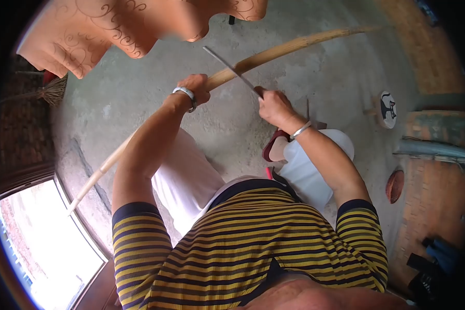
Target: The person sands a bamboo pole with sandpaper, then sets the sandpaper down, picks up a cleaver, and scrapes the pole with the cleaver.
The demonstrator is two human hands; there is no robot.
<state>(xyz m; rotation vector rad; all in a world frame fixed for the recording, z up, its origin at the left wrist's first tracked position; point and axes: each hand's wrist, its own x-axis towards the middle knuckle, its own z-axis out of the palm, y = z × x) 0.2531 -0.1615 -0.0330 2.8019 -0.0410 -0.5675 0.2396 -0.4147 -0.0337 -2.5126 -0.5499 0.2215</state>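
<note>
A long, pale wooden pole runs slantwise across the view, from the lower left near the doorway to the upper right. My left hand, with a bracelet at the wrist, is closed around its middle. In my right hand is a long, thin grey metal tool with a dark grip. Its straight shaft crosses over the pole just right of my left hand; whether it is a file or a blade I cannot tell. My left forearm hides part of the pole.
An orange patterned cloth hangs at the top left. Left of the concrete floor are a broom and a bright doorway. On the right stand a round seat with a cat picture and a woven basket.
</note>
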